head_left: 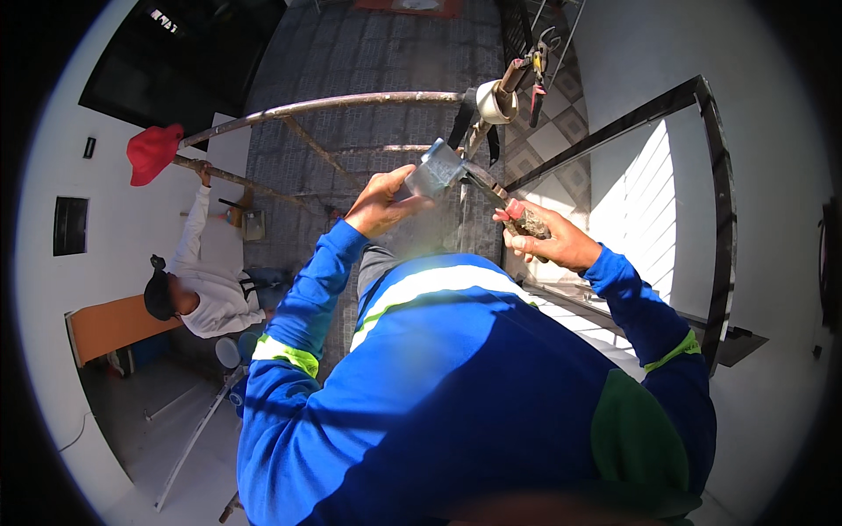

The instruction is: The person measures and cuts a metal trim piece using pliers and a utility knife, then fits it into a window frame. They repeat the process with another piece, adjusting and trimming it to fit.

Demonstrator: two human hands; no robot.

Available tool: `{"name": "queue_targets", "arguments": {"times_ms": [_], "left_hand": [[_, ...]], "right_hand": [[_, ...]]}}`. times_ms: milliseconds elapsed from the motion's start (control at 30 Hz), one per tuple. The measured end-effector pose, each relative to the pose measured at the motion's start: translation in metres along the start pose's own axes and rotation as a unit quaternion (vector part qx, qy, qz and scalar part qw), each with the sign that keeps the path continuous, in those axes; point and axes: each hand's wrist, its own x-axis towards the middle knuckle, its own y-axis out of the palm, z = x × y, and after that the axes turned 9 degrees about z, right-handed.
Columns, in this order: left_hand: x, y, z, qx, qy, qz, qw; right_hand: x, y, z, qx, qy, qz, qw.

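In my left hand (383, 203) is a small, shiny bent piece of sheet metal (436, 172), pinched between thumb and fingers. Red-handled pliers (488, 183), worn and dirty, are gripped in my right hand (563, 239). Their jaws meet the right edge of the metal piece; whether they bite on it is too small to tell. Both hands are held out in front of my body, over the scaffold tubes (351, 99).
A white ring-shaped object (496, 103) sits on the scaffold post, with red-and-yellow-handled pliers (538, 79) hanging beyond it. A red cap (155, 154) hangs at the tube's left end. Below, a co-worker (215, 302) grips a tube. A dark metal frame (724, 202) stands right.
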Motion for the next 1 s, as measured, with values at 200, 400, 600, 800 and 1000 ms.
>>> {"name": "queue_targets", "arguments": {"times_ms": [200, 400, 600, 800, 1000], "left_hand": [[-0.008, 0.012, -0.003, 0.005, 0.011, -0.021, 1.0], [-0.012, 0.015, -0.018, -0.006, -0.043, -0.037, 0.998], [0.016, 0.014, -0.061, 0.112, 0.024, -0.217, 0.969], [0.061, 0.006, -0.104, 0.324, 0.038, -0.244, 0.913], [0.084, -0.004, -0.105, 0.412, -0.07, -0.204, 0.885]], "right_hand": [[0.021, -0.004, -0.022, -0.046, -0.119, 0.015, 0.992], [0.025, -0.01, -0.034, 0.072, -0.082, 0.027, 0.994], [0.099, 0.033, -0.023, 0.205, -0.213, -0.066, 0.953], [0.173, 0.055, -0.013, 0.102, -0.087, -0.047, 0.99], [0.224, 0.054, -0.02, 0.15, -0.118, -0.097, 0.977]]}}
